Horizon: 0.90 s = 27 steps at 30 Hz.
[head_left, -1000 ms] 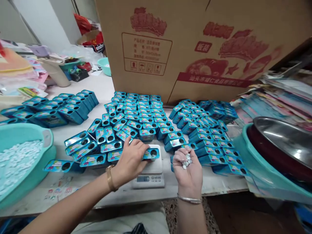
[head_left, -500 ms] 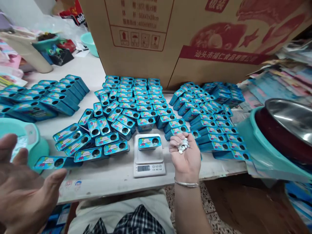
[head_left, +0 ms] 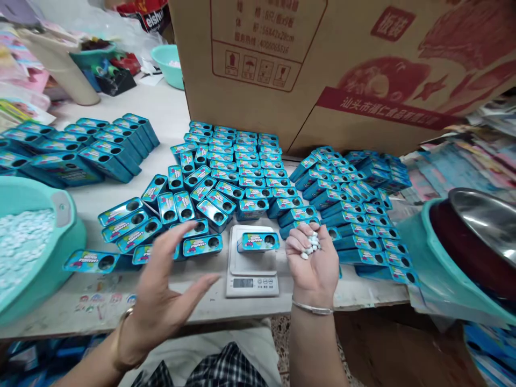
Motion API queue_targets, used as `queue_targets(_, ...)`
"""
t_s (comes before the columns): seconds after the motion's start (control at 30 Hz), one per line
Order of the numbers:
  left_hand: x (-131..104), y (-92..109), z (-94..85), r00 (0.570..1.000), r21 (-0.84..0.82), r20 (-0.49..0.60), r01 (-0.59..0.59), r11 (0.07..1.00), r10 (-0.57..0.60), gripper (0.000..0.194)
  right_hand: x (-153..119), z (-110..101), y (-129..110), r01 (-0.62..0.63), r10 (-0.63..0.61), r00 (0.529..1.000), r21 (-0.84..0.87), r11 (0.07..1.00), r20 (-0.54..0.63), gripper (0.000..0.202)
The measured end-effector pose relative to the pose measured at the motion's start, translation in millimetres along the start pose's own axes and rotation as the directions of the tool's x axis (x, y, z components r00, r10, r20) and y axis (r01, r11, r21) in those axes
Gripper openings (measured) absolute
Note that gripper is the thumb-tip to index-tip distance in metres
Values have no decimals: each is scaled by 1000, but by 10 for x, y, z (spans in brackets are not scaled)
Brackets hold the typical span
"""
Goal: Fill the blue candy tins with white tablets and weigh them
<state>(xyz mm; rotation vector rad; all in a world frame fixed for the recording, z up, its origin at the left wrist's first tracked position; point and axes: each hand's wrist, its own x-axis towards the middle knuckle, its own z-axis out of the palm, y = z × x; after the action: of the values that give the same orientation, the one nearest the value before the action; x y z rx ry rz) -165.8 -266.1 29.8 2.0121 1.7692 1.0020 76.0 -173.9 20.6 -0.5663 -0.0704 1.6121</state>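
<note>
A blue tin (head_left: 258, 242) with a round hole in its top stands on a white digital scale (head_left: 252, 286) at the table's front edge. Just right of the scale, my right hand (head_left: 313, 260) is palm up with curled fingers, cupping small white candies (head_left: 310, 246). My left hand (head_left: 173, 290) is to the left of the scale, thumb and fingers spread, with nothing in it. It partly covers some tins behind it. Rows of similar blue tins (head_left: 252, 207) stand behind the scale.
At the left edge sits a turquoise basin (head_left: 66, 209) full of white candies (head_left: 24, 242). A large cardboard box (head_left: 258, 102) stands at the back. More tins (head_left: 116, 156) are at the left. Stacked bowls (head_left: 427, 247) are at the right, beside flat printed packaging (head_left: 447, 161).
My left hand has moved right from the left edge toward the scale. My right hand still cups the candies. The view has shifted left, showing more of the basin.
</note>
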Motion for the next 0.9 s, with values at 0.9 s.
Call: queue_targets(0.9,595,238,879,945,-120,306,-83,989,117,38,81,199,16,43,-39,997,62,997,-61,24)
